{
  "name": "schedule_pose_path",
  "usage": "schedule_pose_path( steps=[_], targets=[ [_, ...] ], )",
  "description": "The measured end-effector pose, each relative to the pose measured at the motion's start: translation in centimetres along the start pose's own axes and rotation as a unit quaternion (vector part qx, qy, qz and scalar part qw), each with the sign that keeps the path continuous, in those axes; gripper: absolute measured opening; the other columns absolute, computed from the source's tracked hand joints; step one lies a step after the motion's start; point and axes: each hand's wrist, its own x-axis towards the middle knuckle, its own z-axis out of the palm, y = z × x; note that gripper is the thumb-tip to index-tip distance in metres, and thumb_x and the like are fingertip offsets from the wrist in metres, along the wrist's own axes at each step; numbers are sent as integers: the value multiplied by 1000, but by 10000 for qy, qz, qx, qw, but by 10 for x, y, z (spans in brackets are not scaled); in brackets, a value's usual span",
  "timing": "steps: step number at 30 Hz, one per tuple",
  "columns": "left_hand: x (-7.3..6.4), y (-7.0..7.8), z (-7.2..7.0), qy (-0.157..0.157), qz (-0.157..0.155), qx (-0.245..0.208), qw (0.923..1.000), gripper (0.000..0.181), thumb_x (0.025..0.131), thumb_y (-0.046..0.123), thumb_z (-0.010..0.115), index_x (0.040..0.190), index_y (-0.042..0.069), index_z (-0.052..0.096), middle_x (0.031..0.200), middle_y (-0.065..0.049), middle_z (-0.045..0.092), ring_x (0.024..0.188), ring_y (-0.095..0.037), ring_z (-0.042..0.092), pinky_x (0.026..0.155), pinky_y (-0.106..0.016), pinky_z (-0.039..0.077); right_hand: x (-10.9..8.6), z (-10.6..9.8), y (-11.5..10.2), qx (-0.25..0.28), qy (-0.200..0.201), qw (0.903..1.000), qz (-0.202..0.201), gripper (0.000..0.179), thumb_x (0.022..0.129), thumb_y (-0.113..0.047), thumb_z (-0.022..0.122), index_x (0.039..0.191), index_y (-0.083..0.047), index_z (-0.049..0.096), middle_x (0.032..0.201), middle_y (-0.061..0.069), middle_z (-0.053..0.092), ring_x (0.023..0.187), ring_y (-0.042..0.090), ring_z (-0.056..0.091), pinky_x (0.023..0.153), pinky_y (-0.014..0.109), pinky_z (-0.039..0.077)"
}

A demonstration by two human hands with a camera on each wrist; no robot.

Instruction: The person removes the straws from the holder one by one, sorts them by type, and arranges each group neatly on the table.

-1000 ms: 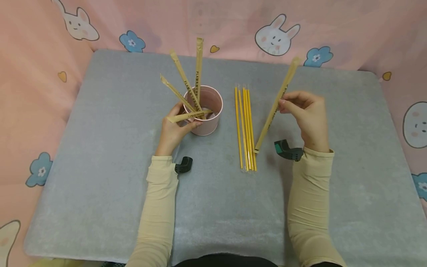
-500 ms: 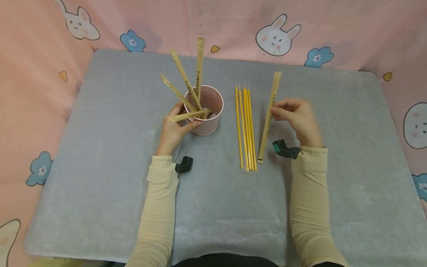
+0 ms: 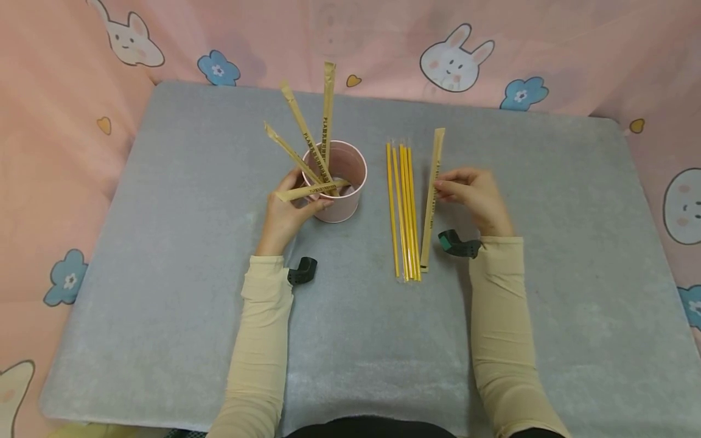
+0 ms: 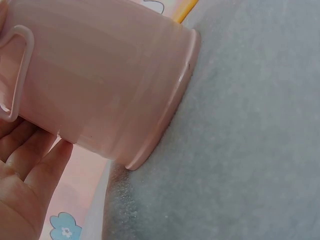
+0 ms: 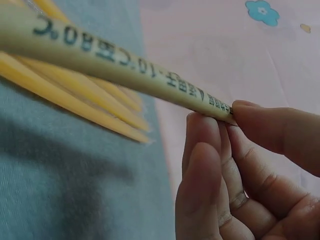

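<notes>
My left hand (image 3: 286, 213) grips a pink metal bucket (image 3: 342, 210) from its left side, the thumb lying along the near rim. In the left wrist view the fingers (image 4: 47, 172) touch the bucket's wall, near a wire handle (image 4: 22, 75). Several paper-wrapped straws (image 3: 298, 115) lean out of the bucket, one lying low across its rim. Between thumb and fingertips, my right hand (image 3: 473, 198) pinches another paper-wrapped straw (image 3: 432, 201), printed with dark lettering. This straw is just right of a row of yellow straws (image 3: 405, 213) in clear wrappers.
A grey cloth-covered table (image 3: 181, 274) lies under everything. Behind it hangs a pink curtain (image 3: 378, 36) with rabbits and flowers. Dark wrist cameras (image 3: 303, 271) stick out from both sleeves.
My right hand has moved left and toward me with the wrapped straw. The straw has turned nearly parallel to the yellow straws. The left hand and bucket have stayed put.
</notes>
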Motion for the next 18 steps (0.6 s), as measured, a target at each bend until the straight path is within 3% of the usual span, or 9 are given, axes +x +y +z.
schedule_pose_path(
  steps=[6, 18],
  targets=[
    [-1, 1, 0, 3, 7, -8, 10000, 74, 71, 1, 81, 136, 0, 48, 107, -18, 61, 80, -9, 53, 71, -21, 45, 2, 5, 0, 46, -8, 10000, 47, 24, 88, -4, 65, 100, 16, 62, 78, -1, 67, 68, 11, 63, 62, 24, 54],
    [0, -1, -1, 35, 116, 54, 9999, 71, 72, 3, 82, 134, 1, 50, 103, -14, 62, 80, -11, 55, 70, -21, 47, 8, 8, 4, -31, -89, 9997, 233, 23, 89, -5, 64, 100, 15, 62, 77, -1, 66, 67, 11, 63, 63, 26, 55]
  ],
)
